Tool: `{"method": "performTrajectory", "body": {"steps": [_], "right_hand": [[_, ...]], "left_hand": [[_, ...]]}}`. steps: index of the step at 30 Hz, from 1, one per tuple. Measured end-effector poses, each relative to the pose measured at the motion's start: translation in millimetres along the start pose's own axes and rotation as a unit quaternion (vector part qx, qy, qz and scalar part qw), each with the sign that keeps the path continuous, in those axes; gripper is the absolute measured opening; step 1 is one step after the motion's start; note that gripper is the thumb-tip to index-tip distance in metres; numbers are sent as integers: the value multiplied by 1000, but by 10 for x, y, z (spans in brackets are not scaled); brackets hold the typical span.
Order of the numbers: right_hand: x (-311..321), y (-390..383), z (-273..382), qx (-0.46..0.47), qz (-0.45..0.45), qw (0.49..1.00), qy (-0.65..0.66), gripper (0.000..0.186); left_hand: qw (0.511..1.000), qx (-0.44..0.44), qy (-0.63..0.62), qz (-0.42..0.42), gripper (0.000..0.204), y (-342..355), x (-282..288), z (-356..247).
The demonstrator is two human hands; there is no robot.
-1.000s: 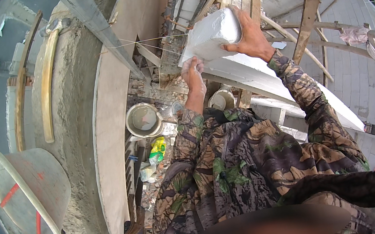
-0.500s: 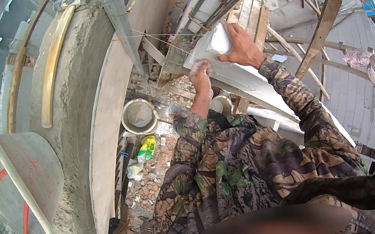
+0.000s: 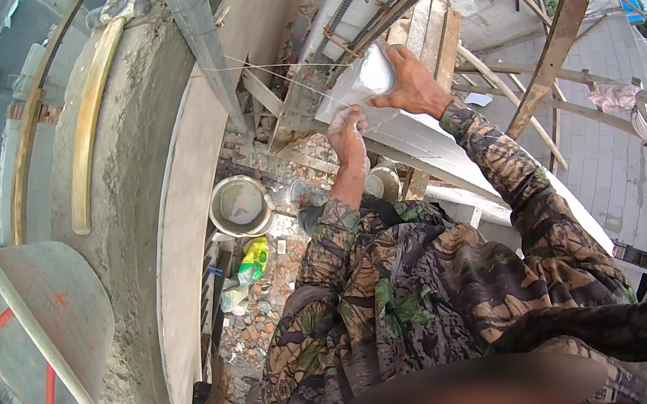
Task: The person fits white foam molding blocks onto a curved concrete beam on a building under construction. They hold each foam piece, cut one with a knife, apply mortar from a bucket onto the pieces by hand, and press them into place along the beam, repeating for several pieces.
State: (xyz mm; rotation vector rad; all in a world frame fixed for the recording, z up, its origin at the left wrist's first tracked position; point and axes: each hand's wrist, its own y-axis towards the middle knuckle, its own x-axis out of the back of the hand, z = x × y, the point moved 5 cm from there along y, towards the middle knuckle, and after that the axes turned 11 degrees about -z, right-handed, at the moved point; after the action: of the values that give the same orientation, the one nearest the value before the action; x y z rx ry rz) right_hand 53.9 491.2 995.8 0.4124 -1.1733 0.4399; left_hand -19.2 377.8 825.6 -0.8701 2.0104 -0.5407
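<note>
At one o'clock from the middle of the view, a white block (image 3: 359,86) sits at the far end of a long white wall (image 3: 440,151); how it beds there is hidden. The right hand (image 3: 414,89), at the block's three o'clock, clasps its end, thumb set apart from the fingers. The left hand (image 3: 347,128), at its seven o'clock, has fingers curled together by the lower edge; whether they pinch block or string (image 3: 301,85), I cannot tell. That string arrives from the block's ten o'clock, so a knuckle or corner leaning on it could push it out of line. A slack right-hand hold could let the block tip toward the rubble (image 3: 269,288) at the view's seven o'clock; the left's whitened fingers might slip.
</note>
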Motion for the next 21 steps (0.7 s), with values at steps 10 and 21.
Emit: {"method": "performTrajectory", "body": {"steps": [10,21], "right_hand": [[163,-47,114,-13,-54,998,-14,113],[982,-218,89,-65,-175,982,32,111]], "left_hand": [[1000,13,10,5,13,-51,87,-34],[1000,19,19,15,12,194,-106,17]]}}
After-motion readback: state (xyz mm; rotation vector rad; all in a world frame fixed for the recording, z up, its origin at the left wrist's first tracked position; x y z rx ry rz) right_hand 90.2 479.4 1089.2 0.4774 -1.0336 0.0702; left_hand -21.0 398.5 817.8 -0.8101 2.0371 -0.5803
